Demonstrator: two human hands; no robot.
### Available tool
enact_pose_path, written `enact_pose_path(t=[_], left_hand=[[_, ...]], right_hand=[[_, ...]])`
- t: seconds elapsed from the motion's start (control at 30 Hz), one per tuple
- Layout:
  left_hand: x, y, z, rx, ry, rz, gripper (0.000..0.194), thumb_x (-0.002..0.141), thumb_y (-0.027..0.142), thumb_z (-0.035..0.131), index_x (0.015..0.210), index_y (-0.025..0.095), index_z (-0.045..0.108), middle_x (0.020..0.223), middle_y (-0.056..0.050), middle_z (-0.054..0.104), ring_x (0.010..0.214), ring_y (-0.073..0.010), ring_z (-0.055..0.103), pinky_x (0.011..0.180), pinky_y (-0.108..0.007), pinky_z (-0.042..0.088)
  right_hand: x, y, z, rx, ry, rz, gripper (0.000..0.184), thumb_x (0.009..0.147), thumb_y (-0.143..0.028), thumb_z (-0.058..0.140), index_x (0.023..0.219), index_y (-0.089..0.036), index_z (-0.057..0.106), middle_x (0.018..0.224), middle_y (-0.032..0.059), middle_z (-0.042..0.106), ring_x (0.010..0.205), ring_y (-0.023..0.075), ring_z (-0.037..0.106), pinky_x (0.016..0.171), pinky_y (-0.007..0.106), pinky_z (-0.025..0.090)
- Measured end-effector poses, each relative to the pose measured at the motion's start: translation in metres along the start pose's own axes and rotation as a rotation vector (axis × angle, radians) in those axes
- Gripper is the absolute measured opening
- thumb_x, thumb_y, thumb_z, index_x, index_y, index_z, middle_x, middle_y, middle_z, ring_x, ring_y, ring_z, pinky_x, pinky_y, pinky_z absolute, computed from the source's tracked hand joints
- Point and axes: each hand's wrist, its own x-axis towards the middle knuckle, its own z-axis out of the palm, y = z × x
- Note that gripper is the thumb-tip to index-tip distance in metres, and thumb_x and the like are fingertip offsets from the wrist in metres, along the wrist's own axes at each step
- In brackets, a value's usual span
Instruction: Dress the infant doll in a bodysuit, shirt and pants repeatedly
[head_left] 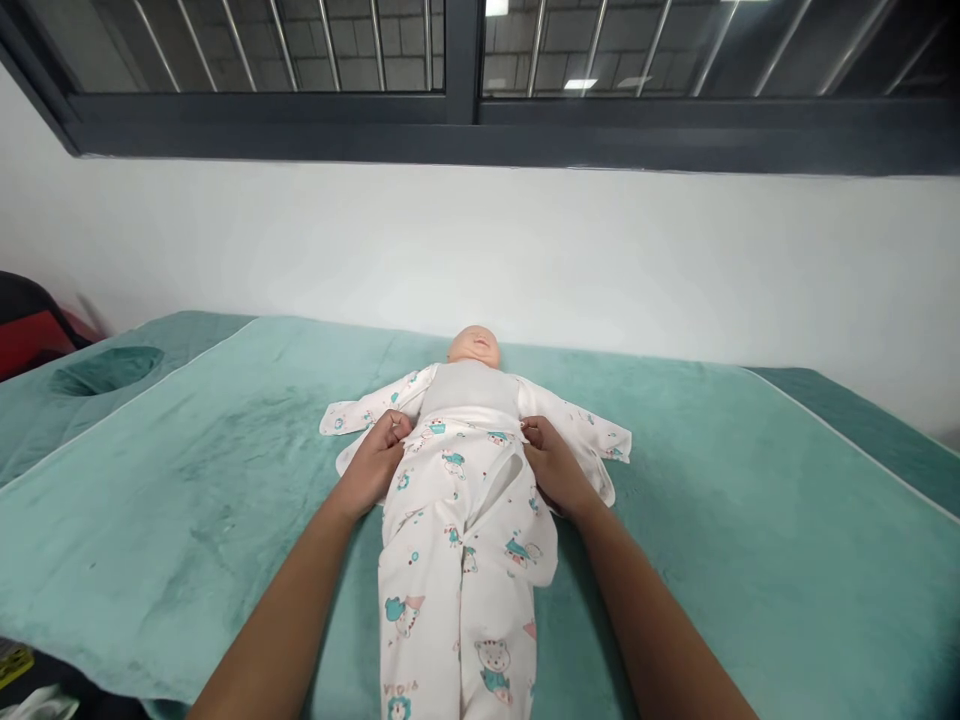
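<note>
A baby doll (pixel 474 347) lies on its back on a teal blanket (pixel 225 480), head toward the wall. It wears a white printed romper (pixel 457 560) with cartoon animals; the top is spread open, showing the grey torso (pixel 469 390). My left hand (pixel 379 455) is closed, pinching the romper's waist edge at the doll's right side. My right hand (pixel 553 462) grips the same edge at the other side, fingers curled into the cloth.
A white wall rises just behind the bed, with a dark-framed window (pixel 465 110) above. A darker teal sheet with a round face hole (pixel 105 370) shows at the left. A red and black object (pixel 30 330) sits at the far left edge.
</note>
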Motion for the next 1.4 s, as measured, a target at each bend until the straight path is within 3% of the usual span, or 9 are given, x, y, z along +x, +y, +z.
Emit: enact_pose_path(t=[0.17,0.37,0.67,0.8,0.87,0.93,1.03,1.2,1.4], left_hand=[[0.003,-0.002,0.003,-0.099,0.017,0.004,0.018,0.073,0.021,0.059,0.079,0.022,0.043,0.065,0.007,0.048,0.051,-0.0077,0.039,0.047,-0.018,0.027],[0.006,-0.002,0.005,-0.092,0.120,0.000,0.013,0.070,0.021,0.059,0.079,0.021,0.049,0.062,0.007,0.047,0.050,-0.0078,0.037,0.046,-0.018,0.027],[0.003,-0.002,0.001,-0.088,0.154,0.081,0.015,0.066,0.016,0.060,0.081,0.019,0.062,0.088,0.000,0.063,0.081,-0.0154,0.056,0.067,-0.022,0.041],[0.000,0.003,-0.002,-0.040,0.075,0.190,0.012,0.077,0.024,0.058,0.086,0.020,0.065,0.095,-0.002,0.062,0.092,-0.0189,0.055,0.079,-0.026,0.042],[0.000,0.004,-0.001,0.038,0.045,0.223,0.014,0.082,0.030,0.059,0.089,0.021,0.066,0.098,-0.002,0.060,0.095,-0.0191,0.054,0.083,-0.026,0.042],[0.001,0.004,-0.001,0.114,0.046,0.253,0.015,0.082,0.034,0.061,0.089,0.021,0.064,0.102,-0.003,0.058,0.098,-0.0193,0.053,0.086,-0.027,0.042],[0.005,0.001,0.000,0.165,0.077,0.318,0.016,0.080,0.035,0.066,0.082,0.021,0.059,0.105,-0.004,0.056,0.103,-0.0202,0.053,0.089,-0.028,0.043],[0.007,-0.001,0.000,0.176,0.085,0.354,0.014,0.080,0.030,0.067,0.081,0.021,0.056,0.102,-0.004,0.056,0.101,-0.0187,0.054,0.089,-0.029,0.044],[0.006,0.000,-0.001,0.278,0.083,0.302,0.027,0.079,0.031,0.067,0.069,0.020,0.044,0.095,-0.003,0.053,0.090,-0.0165,0.052,0.081,-0.027,0.042]], right_hand=[[0.004,0.005,0.001,-0.116,0.077,-0.110,0.029,0.074,-0.027,0.054,0.103,-0.026,0.062,0.092,0.0019,0.070,0.091,0.0226,0.062,0.078,0.035,0.049],[0.009,0.008,-0.001,-0.099,0.164,-0.080,0.028,0.075,-0.031,0.052,0.096,-0.022,0.068,0.089,0.0012,0.071,0.084,0.0217,0.062,0.075,0.033,0.047],[0.005,-0.004,0.005,-0.171,0.170,-0.075,0.023,0.076,-0.022,0.049,0.094,-0.022,0.064,0.095,0.0016,0.069,0.092,0.0206,0.062,0.086,0.034,0.046],[-0.002,-0.013,0.006,-0.317,0.264,-0.331,0.024,0.079,-0.019,0.051,0.100,-0.023,0.062,0.106,0.0059,0.065,0.102,0.0221,0.059,0.090,0.037,0.048],[-0.005,-0.017,0.006,-0.390,0.239,-0.503,0.022,0.084,-0.021,0.052,0.102,-0.025,0.063,0.114,0.0070,0.063,0.111,0.0224,0.057,0.098,0.040,0.045],[-0.006,-0.020,0.006,-0.434,0.197,-0.559,0.018,0.089,-0.025,0.051,0.100,-0.027,0.065,0.119,0.0064,0.064,0.116,0.0229,0.056,0.104,0.042,0.041],[-0.004,-0.021,0.007,-0.433,0.160,-0.511,0.018,0.092,-0.032,0.051,0.100,-0.027,0.066,0.128,0.0046,0.062,0.121,0.0231,0.054,0.107,0.043,0.039],[0.000,-0.022,0.011,-0.302,0.079,-0.365,0.030,0.095,-0.039,0.047,0.120,-0.028,0.060,0.134,0.0033,0.059,0.121,0.0210,0.054,0.104,0.038,0.039],[0.022,-0.032,0.006,-0.460,0.149,-0.249,0.022,0.093,-0.038,0.044,0.097,-0.025,0.062,0.098,0.0017,0.069,0.090,0.0210,0.058,0.082,0.035,0.042]])
